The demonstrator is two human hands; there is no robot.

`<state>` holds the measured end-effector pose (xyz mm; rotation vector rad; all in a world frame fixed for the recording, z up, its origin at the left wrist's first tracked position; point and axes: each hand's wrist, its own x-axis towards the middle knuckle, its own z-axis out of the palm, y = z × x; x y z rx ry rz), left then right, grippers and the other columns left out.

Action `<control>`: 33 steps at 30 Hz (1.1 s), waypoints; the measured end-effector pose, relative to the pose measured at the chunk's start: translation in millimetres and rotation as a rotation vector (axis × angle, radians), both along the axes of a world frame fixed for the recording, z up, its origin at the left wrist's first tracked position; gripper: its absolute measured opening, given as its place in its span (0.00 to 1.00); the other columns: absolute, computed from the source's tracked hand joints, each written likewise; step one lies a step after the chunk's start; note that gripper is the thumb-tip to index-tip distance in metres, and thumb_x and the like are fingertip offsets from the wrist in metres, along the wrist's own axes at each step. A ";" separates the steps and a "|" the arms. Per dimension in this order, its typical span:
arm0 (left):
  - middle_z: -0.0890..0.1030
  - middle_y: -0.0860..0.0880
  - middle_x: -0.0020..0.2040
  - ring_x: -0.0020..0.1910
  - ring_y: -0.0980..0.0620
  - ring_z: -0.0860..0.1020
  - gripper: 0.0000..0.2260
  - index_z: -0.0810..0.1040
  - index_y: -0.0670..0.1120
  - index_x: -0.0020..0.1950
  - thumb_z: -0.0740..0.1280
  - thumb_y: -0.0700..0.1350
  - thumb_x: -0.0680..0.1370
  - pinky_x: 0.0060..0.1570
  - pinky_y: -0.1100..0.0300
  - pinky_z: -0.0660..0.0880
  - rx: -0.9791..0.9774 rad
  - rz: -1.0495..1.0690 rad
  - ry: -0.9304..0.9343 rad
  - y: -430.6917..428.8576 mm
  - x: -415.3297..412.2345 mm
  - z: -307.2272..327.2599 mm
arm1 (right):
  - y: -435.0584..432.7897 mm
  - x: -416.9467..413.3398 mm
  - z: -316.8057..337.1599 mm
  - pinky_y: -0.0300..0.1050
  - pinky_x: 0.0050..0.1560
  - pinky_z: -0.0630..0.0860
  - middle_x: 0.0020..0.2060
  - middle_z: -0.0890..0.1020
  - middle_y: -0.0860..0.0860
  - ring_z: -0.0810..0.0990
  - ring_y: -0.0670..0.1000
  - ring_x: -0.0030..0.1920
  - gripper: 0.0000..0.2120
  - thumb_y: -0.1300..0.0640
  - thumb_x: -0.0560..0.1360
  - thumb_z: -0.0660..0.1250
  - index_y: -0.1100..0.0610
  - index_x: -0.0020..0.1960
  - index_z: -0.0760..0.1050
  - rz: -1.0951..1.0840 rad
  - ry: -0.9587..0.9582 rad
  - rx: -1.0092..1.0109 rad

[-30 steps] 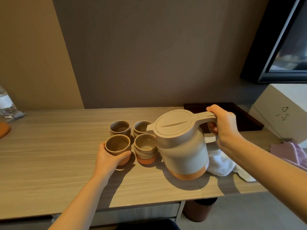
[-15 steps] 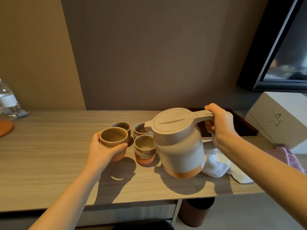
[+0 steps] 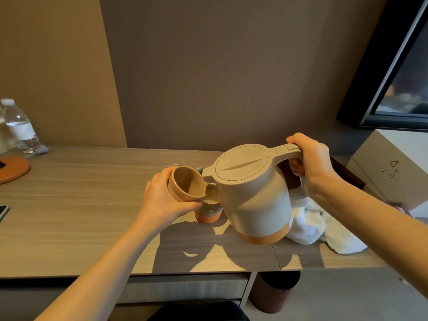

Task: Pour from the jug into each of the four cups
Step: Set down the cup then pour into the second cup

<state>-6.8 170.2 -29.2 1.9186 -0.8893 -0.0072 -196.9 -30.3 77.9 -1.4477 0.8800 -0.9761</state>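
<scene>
My right hand [image 3: 311, 165] grips the handle of the beige jug [image 3: 254, 195], which has an orange base and a closed lid, held above the desk with its spout toward the left. My left hand [image 3: 162, 200] holds one tan cup [image 3: 185, 184] lifted and tilted toward the jug's spout. A second cup [image 3: 208, 209] stands on the desk right below it, partly hidden. The rims of two more cups [image 3: 201, 169] peek out behind the lifted cup and the jug.
The wooden desk [image 3: 81, 205] carries a white towel [image 3: 310, 225] right of the jug, a dark tray [image 3: 347, 174] behind it, a white box [image 3: 393, 172], a water bottle [image 3: 19, 128], an orange coaster [image 3: 14, 169] and a phone edge [image 3: 3, 212]. A brown bin [image 3: 273, 293] stands below.
My left hand lifted the near-left cup off the desk and tilted it toward the spout. My right hand raised the jug higher.
</scene>
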 end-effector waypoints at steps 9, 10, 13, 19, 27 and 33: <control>0.72 0.56 0.64 0.63 0.52 0.67 0.41 0.67 0.59 0.65 0.83 0.56 0.57 0.55 0.57 0.71 0.114 -0.023 -0.117 -4.4 -5.5 4.7 | 7.6 2.5 0.1 0.41 0.38 0.70 0.34 0.79 0.52 0.76 0.48 0.37 0.12 0.51 0.73 0.66 0.57 0.35 0.75 0.028 0.066 -0.045; 0.72 0.55 0.63 0.63 0.52 0.67 0.41 0.67 0.58 0.66 0.83 0.56 0.57 0.55 0.57 0.71 0.123 -0.021 -0.123 -4.4 -5.8 5.2 | 8.1 2.6 0.1 0.41 0.37 0.69 0.34 0.79 0.52 0.75 0.48 0.37 0.12 0.51 0.74 0.66 0.57 0.35 0.75 0.032 0.071 -0.046; 0.72 0.55 0.64 0.63 0.52 0.67 0.42 0.67 0.57 0.67 0.83 0.56 0.58 0.56 0.56 0.72 0.142 -0.023 -0.131 -3.5 -7.0 5.3 | 8.9 2.7 -0.4 0.41 0.36 0.69 0.34 0.79 0.52 0.75 0.48 0.36 0.12 0.51 0.74 0.66 0.57 0.35 0.75 0.039 0.089 -0.052; 0.72 0.55 0.64 0.64 0.51 0.67 0.42 0.68 0.56 0.67 0.83 0.56 0.58 0.57 0.54 0.73 0.140 -0.040 -0.107 -1.2 -9.6 4.2 | 11.7 4.4 -1.0 0.40 0.35 0.68 0.33 0.77 0.52 0.74 0.47 0.34 0.12 0.52 0.74 0.65 0.57 0.35 0.74 0.060 0.121 -0.058; 0.72 0.55 0.64 0.64 0.52 0.68 0.42 0.67 0.56 0.67 0.83 0.55 0.58 0.56 0.56 0.73 0.124 -0.028 -0.090 0.6 -10.7 1.8 | 15.1 7.7 -2.7 0.41 0.37 0.70 0.33 0.77 0.53 0.74 0.48 0.35 0.12 0.52 0.74 0.65 0.58 0.35 0.75 0.075 0.143 -0.087; 0.73 0.54 0.64 0.63 0.52 0.68 0.42 0.67 0.56 0.67 0.83 0.55 0.57 0.54 0.58 0.71 0.132 -0.035 -0.088 1.3 -13.9 0.1 | 16.8 9.7 -1.5 0.42 0.38 0.69 0.30 0.76 0.54 0.72 0.48 0.33 0.14 0.53 0.74 0.65 0.60 0.33 0.75 0.092 0.170 -0.147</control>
